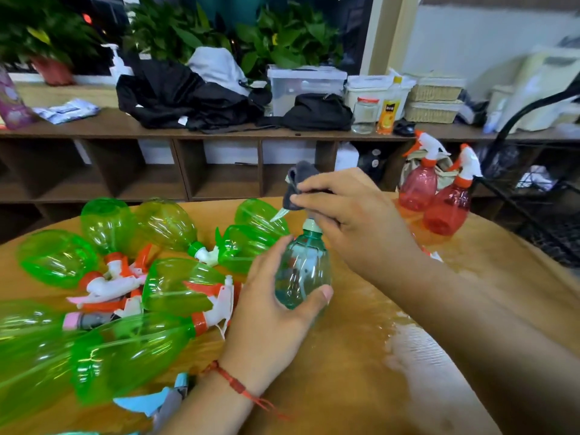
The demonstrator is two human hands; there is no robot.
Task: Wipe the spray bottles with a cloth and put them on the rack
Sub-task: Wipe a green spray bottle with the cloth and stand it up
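Note:
My left hand [276,296] grips the round body of a teal spray bottle [303,271], held upright over the wooden table [361,356]. My right hand [351,221] presses a dark grey cloth [298,180] onto the bottle's spray head, which the cloth mostly hides. Several green spray bottles [175,287] lie in a heap on the table's left. Two red spray bottles [445,205] stand upright at the table's far right edge. A black wire rack [533,196] stands just beyond them on the right.
A long brown shelf unit [188,133] runs behind the table, carrying black bags, a plastic box, a jar, a juice bottle and baskets. Potted plants stand behind it. A blue spray head [150,400] lies near my left wrist.

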